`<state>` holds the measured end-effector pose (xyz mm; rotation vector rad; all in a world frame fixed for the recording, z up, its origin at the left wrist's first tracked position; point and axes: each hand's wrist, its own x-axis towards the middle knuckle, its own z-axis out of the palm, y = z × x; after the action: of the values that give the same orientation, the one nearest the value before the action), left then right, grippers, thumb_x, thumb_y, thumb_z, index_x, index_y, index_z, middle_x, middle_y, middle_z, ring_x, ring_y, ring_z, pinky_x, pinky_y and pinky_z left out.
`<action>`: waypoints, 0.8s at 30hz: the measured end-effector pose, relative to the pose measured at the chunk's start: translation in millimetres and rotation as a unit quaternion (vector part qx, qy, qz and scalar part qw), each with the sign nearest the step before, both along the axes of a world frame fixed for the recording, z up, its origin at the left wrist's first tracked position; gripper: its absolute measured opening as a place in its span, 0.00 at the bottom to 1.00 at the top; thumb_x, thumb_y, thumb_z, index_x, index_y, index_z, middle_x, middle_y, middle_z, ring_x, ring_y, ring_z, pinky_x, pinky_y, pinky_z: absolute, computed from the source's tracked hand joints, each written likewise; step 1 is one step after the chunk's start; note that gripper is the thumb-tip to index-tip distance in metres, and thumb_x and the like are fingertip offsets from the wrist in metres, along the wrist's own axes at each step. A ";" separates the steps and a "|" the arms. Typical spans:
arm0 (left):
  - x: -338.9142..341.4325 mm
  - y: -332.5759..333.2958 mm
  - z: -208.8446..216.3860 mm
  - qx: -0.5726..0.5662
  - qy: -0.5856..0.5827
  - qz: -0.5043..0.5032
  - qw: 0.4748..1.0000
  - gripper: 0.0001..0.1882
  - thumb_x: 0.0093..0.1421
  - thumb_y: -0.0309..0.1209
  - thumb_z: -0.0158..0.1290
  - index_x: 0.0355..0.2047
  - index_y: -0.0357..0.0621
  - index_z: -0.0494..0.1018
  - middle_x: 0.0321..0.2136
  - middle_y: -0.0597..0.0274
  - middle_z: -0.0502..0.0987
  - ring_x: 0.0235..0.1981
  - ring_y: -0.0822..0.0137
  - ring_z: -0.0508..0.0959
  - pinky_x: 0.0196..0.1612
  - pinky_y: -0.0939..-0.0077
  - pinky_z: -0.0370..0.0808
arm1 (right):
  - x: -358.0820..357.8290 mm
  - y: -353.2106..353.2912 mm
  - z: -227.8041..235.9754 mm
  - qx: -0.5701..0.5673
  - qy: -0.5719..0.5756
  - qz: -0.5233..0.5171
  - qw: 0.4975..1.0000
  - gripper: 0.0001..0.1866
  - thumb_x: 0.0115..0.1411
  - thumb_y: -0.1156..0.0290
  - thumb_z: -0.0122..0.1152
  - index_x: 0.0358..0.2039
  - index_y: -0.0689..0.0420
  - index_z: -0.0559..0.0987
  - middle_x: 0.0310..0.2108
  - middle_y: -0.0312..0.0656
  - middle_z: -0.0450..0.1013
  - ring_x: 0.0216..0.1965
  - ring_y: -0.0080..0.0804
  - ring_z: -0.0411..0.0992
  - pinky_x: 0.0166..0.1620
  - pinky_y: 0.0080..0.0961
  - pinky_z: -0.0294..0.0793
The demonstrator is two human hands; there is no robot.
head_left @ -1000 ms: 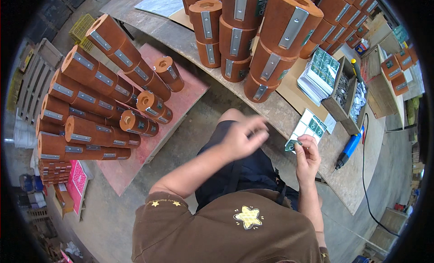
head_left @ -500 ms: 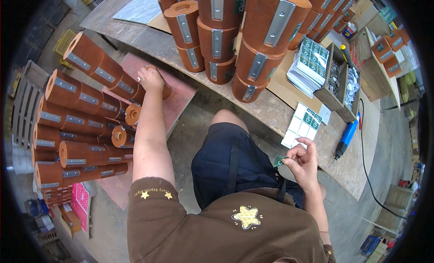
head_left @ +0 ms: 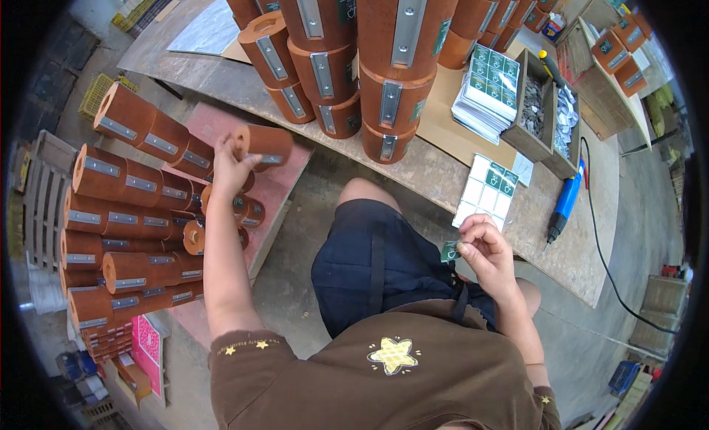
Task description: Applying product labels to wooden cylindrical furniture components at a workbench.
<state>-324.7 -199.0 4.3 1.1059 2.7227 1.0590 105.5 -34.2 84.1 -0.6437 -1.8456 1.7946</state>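
My left hand (head_left: 233, 164) grips the end of a brown wooden cylinder (head_left: 267, 143) with a metal strip on its side, raised over the red board at the left. Between the thumb and fingers of my right hand (head_left: 486, 254) is a small green sticker (head_left: 450, 251), pinched by its edge. Just beyond that hand, a sticker sheet (head_left: 487, 190) lies at the table's edge, with a few green stickers on it and the other spaces white. Rows of similar brown cylinders (head_left: 122, 171) lie stacked below and left of my left hand.
Tall stacks of brown cylinders (head_left: 389, 97) stand on the wooden table (head_left: 591, 267). To their right are a pile of sticker sheets (head_left: 485, 90), a wooden box (head_left: 528, 138) of small metal parts and a blue electric screwdriver (head_left: 567, 208) with a black cord. The red board (head_left: 203, 120) supports the left-hand rows.
My left hand has lifted a cylinder from beside the rows and brought it up and slightly nearer. The right hand still pinches the green sticker. The whole view has shifted a little.
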 end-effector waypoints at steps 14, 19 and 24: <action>257.7 19.7 -8.3 0.251 -0.780 -0.291 0.494 0.33 0.37 0.29 0.62 0.46 0.34 0.64 0.43 0.55 0.71 0.44 0.66 0.72 0.49 0.73 0.67 | 12.1 -24.7 9.0 -0.352 -0.008 0.085 0.932 0.03 0.54 0.76 0.55 0.28 0.60 0.71 0.33 0.37 0.66 0.33 0.20 0.66 0.37 0.18 0.66; 296.6 30.5 -1.0 0.220 -0.870 -0.136 0.420 0.29 0.58 0.49 0.44 0.51 0.39 0.60 0.46 0.55 0.68 0.48 0.63 0.69 0.52 0.67 0.65 | 31.4 -41.8 -7.8 -0.404 0.066 0.041 0.912 0.04 0.56 0.71 0.55 0.31 0.57 0.72 0.30 0.31 0.70 0.31 0.15 0.66 0.35 0.14 0.65; 316.7 33.0 15.0 0.181 -0.882 -0.113 0.419 0.29 0.62 0.51 0.31 0.53 0.42 0.57 0.50 0.54 0.65 0.50 0.64 0.68 0.52 0.68 0.66 | 38.0 -41.3 -12.4 -0.401 0.057 -0.031 0.914 0.05 0.56 0.71 0.55 0.31 0.57 0.72 0.27 0.31 0.69 0.28 0.15 0.65 0.33 0.13 0.65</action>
<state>-8.1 -166.0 19.2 -0.1103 0.5594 1.3380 143.5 -75.5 71.7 -0.8323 -0.9381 2.4689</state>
